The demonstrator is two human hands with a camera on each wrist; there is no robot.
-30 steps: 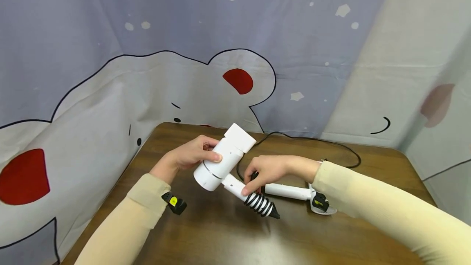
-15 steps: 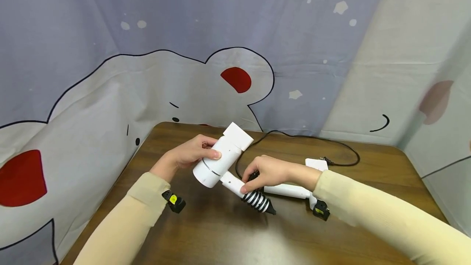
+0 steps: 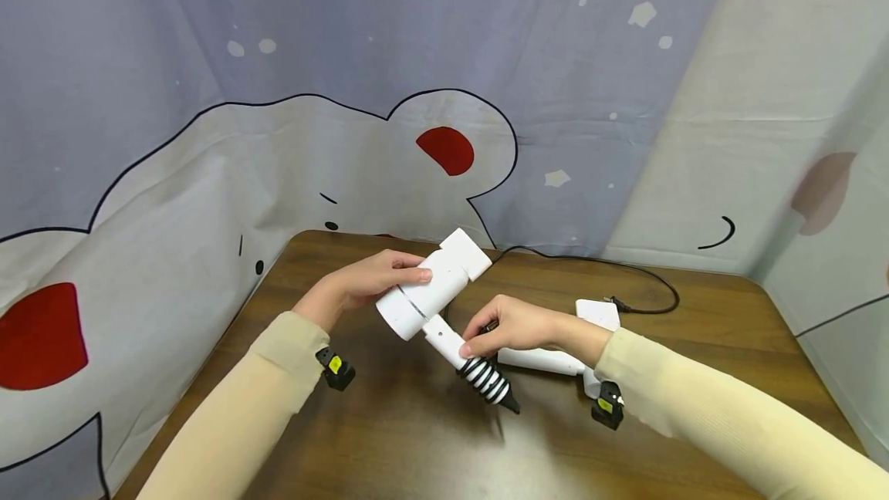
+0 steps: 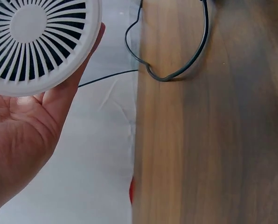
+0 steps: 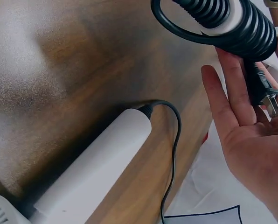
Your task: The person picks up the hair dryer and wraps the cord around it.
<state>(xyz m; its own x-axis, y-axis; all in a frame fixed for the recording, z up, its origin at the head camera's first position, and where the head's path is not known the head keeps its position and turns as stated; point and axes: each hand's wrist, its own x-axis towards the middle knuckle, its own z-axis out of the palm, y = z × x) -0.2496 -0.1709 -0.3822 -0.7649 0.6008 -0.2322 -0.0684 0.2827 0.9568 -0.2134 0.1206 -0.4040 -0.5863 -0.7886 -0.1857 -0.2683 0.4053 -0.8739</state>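
Observation:
A white hair dryer (image 3: 434, 288) is held tilted above the table, nozzle up to the right and handle slanting down right. My left hand (image 3: 375, 278) grips its barrel, thumb on the near side. In the left wrist view the slotted round grille (image 4: 27, 23) shows above the palm. A black cord (image 3: 485, 380) is wound in several turns round the lower handle. My right hand (image 3: 517, 326) pinches the handle just above those turns. The right wrist view shows the cord's two-prong plug (image 5: 265, 93) lying against the fingers of that hand.
A second white hair dryer (image 3: 538, 361) lies on the wooden table (image 3: 389, 438) behind my right hand, its head (image 3: 597, 311) partly covered by the wrist. Its thin black cord (image 3: 576, 259) loops along the back edge, where a printed curtain (image 3: 333, 153) hangs.
The held dryer's barrel has shifted right and turned a little, my left hand moving with it. My right hand stays at the handle. The head view has shifted slightly.

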